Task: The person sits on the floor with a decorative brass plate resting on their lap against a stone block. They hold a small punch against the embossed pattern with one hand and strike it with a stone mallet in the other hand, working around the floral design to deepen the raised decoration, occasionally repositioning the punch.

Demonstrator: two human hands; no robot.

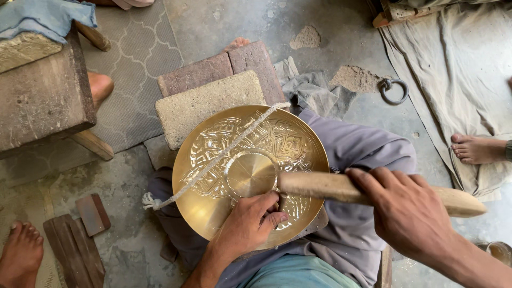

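We look down at a round brass plate [250, 173] with embossed patterns, resting on our lap. Our left hand [246, 225] presses on its lower part, fingers pinched around something small we cannot make out. Our right hand [405, 210] grips a wooden mallet [325, 186], its head touching the plate beside the smooth centre. A rough cord [218, 157] crosses the plate. A stone block [205, 106] lies just beyond.
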